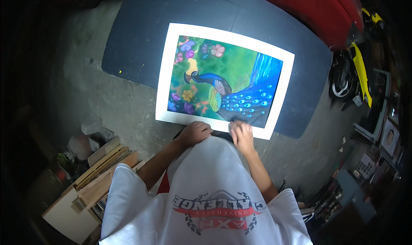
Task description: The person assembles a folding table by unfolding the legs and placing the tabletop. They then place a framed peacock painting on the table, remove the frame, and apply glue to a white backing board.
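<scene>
Both hands, left hand (195,132) and right hand (241,133), are pressed loosely at six o'clock on the peacock painting (225,80); nothing is gripped; light, bendable, smudge-prone, it is best held by its white border.

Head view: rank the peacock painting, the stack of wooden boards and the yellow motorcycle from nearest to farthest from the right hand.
From the right hand:
1. Peacock painting, directly under the fingertips at its lower edge.
2. Yellow motorcycle, off to the right beside the red car.
3. Stack of wooden boards, far left, beyond the left arm.
</scene>
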The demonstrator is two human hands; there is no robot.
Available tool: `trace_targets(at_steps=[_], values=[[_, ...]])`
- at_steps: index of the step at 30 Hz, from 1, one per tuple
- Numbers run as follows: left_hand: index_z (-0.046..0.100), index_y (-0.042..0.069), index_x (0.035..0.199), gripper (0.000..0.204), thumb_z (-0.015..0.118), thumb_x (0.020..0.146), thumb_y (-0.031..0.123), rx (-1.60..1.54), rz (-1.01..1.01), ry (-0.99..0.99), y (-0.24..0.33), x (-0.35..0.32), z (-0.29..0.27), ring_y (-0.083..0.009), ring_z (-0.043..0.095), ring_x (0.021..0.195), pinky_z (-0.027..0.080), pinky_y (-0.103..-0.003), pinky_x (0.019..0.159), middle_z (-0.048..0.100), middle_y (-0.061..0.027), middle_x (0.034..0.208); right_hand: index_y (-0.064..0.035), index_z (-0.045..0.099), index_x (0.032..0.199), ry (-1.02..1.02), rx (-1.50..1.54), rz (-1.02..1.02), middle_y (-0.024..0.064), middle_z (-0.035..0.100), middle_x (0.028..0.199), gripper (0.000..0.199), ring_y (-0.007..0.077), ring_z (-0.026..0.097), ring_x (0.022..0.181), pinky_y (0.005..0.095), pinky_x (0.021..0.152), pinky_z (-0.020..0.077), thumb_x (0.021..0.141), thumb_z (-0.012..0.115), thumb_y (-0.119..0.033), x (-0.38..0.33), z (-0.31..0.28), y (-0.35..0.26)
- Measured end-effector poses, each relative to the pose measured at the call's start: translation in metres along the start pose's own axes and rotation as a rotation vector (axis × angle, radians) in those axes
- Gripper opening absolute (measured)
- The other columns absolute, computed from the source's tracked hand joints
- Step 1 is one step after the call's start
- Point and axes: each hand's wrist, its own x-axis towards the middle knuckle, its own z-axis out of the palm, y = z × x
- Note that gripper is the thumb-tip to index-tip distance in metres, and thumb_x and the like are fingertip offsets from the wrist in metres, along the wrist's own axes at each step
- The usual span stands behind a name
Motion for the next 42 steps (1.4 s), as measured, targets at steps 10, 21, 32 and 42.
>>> trace_targets(at_steps=[10, 21, 32, 42], values=[[0.066, 0.001, 0.091, 0.032, 0.062, 0.096, 0.032, -1.153, -1.355, 0.455, 0.044, -0.028, 0.077, -0.0114, 0.065, 0.073, 0.051, -0.028, 0.064, 0.07, -0.0064, 0.086, -0.0062, 0.059, 0.127, 0.182, -0.298, -0.24, 0.011, 0.058, 0.129, 0.034, 0.0309, 0.056, 0.115, 0.0422, 0.097, 0.0435, 0.094, 0.052, -0.008, 0.269, -0.02, 0.09], [0.07, 0.001, 0.082, 0.039, 0.061, 0.096, 0.036, -1.03, -1.468, 0.712, 0.026, -0.021, 0.114, -0.0138, 0.067, 0.071, 0.05, -0.026, 0.06, 0.07, -0.0059, 0.078, -0.0131, 0.056, 0.134, -0.012, -0.441, -0.257, 0.0047, 0.057, 0.133, 0.056, 0.0254, 0.054, 0.118, 0.0405, 0.098, 0.0434, 0.082, 0.048, 0.004, 0.283, 0.039, 0.139], [0.069, 0.001, 0.079, 0.04, 0.063, 0.094, 0.038, -1.004, -1.482, 0.714, 0.03, -0.021, 0.109, -0.0126, 0.065, 0.07, 0.049, -0.026, 0.06, 0.069, -0.0061, 0.076, -0.0132, 0.055, 0.135, -0.006, -0.418, -0.216, 0.0063, 0.055, 0.137, 0.061, 0.0271, 0.052, 0.123, 0.0407, 0.104, 0.0413, 0.079, 0.046, 0.01, 0.282, 0.039, 0.134], [0.066, 0.009, 0.103, 0.022, 0.06, 0.093, 0.028, 0.08, -0.888, 0.633, -0.028, -0.004, -0.043, -0.0336, 0.063, 0.095, 0.048, -0.045, 0.077, 0.066, -0.0134, 0.108, 0.002, 0.047, 0.138, 0.359, -0.264, 0.138, 0.0214, 0.049, 0.141, 0.04, 0.0354, 0.044, 0.133, 0.042, 0.112, 0.0324, 0.098, 0.045, -0.007, 0.138, -0.039, 0.131]])
